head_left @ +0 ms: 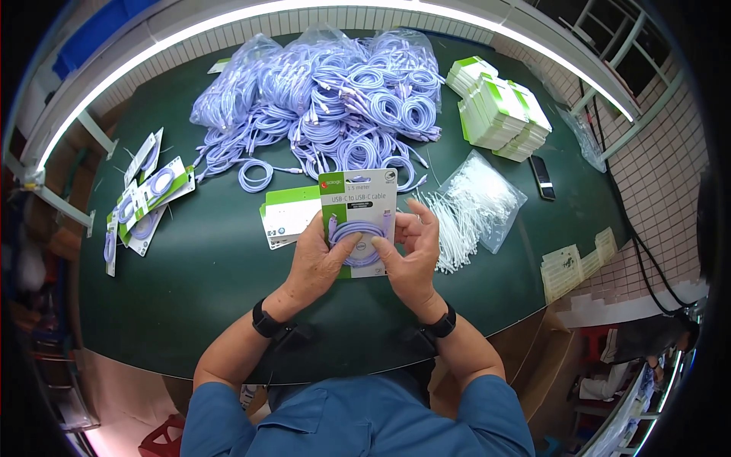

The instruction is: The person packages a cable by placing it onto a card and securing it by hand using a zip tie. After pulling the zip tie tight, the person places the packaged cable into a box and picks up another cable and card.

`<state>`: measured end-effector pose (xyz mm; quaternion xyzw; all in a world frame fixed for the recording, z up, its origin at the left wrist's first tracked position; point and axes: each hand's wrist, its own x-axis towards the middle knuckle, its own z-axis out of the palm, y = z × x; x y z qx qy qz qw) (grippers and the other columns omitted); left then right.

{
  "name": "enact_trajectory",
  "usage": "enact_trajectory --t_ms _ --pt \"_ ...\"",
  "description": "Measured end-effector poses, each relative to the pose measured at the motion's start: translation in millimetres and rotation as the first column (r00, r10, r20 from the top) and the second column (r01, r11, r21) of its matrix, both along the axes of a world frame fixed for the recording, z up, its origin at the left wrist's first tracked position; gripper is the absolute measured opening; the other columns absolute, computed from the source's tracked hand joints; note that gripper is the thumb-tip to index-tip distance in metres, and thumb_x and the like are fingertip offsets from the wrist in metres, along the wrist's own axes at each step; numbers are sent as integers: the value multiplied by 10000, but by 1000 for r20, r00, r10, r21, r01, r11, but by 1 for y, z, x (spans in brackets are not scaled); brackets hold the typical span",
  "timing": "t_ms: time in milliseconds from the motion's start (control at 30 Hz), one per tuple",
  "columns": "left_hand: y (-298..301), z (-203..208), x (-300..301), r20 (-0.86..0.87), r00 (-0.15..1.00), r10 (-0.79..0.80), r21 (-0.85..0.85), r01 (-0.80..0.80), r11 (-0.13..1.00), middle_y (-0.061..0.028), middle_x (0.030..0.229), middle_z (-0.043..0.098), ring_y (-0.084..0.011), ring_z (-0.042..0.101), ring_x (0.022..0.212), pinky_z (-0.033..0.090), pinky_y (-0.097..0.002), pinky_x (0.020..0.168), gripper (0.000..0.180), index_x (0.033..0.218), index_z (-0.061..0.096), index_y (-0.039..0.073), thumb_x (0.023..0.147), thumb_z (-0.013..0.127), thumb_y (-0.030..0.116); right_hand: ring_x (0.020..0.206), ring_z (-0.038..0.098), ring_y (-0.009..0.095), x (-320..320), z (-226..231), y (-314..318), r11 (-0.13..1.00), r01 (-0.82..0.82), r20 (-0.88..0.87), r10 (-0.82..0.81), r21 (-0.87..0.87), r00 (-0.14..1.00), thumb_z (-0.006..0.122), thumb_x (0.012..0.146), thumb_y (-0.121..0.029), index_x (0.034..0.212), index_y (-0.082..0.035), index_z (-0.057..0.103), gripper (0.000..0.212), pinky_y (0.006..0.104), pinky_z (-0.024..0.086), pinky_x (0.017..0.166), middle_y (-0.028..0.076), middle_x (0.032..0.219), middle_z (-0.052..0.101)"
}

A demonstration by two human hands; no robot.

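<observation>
Left hand (316,263): I grip the card (359,222) by its left edge, thumb pressed on the coiled cable (356,233).
Right hand (415,255): clamped on the card's right edge, thumb on the coil too.
Card: held just above the counter (213,289), at its near middle.
Risk, coil: I judge it could spring off the card if my thumbs ease.
Risk, card: thin; hard thumbs may crease it.
Flat cards (288,215): just behind my card.
Ties (468,209): right of it.
Cable heap (335,99): beyond; loose loops could snag.
</observation>
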<state>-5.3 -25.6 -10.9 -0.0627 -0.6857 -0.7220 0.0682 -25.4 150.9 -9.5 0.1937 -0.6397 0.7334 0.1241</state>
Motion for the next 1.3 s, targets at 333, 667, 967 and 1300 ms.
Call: enact_trajectory --t_ms 333,667,967,1300 --pt "5 -13 -3 -27 1000 6 31 -5 1000 -114 1172 725 -162 693 1031 572 -317 908 349 1327 599 -27 1011 702 81 1002 721 155 -20 -14 17 970 -233 410 240 -68 880 762 983 -73 1239 46 662 300 327 584 948 113 1141 754" --pt "3 -11 -3 37 997 60 -36 -59 998 -115 1099 719 -153 690 948 576 -318 857 423 1346 576 -44 980 743 86 1075 714 165 -25 -14 16 905 -377 424 425 -196 800 804 938 -76 1305 32 659 410 329 584 969 118 1237 737" --pt "4 6 -4 -433 882 189 -445 -391 806 -99 1080 650 -253 632 1092 579 -343 763 452 1266 692 50 841 844 66 1121 707 174 -19 -2 12 938 -342 412 287 64 865 745 934 -27 1365 24 594 460 332 585 981 110 1263 717" --pt "-4 12 -7 -662 743 -96 -685 -547 482 -109 1427 530 -371 526 1329 470 -467 1074 262 1055 758 92 810 845 60 1115 704 165 -13 3 11 939 -324 371 262 114 891 722 930 5 1388 39 568 484 319 593 961 117 1271 709"
